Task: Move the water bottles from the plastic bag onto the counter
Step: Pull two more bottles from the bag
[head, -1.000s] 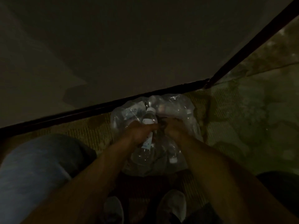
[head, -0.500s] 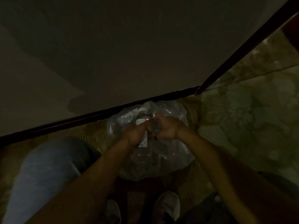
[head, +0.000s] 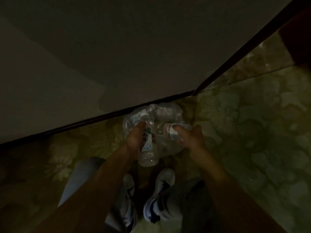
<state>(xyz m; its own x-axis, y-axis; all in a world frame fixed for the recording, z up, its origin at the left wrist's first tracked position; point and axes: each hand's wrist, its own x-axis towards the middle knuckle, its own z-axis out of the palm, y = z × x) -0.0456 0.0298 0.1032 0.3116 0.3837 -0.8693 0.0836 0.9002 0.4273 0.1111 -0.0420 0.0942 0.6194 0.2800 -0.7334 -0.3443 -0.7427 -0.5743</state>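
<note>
A clear plastic bag (head: 168,113) with several water bottles lies on the patterned floor against a wall. My left hand (head: 134,140) grips a clear water bottle (head: 148,152) with a white label, its base pointing toward me. My right hand (head: 190,138) grips a second bottle (head: 170,133) with a reddish-white label, lying sideways above the bag. Both bottles are lifted partly clear of the bag. The scene is very dark.
A plain wall (head: 134,56) with a dark skirting (head: 101,116) fills the upper view and meets another wall at a corner (head: 193,93). My feet in pale shoes (head: 161,195) stand just behind the bag. Patterned green floor (head: 252,132) spreads right.
Both hands were together at the bag's mouth; now they have drawn apart and up, each with a bottle pulled out of the bag. The view has risen.
</note>
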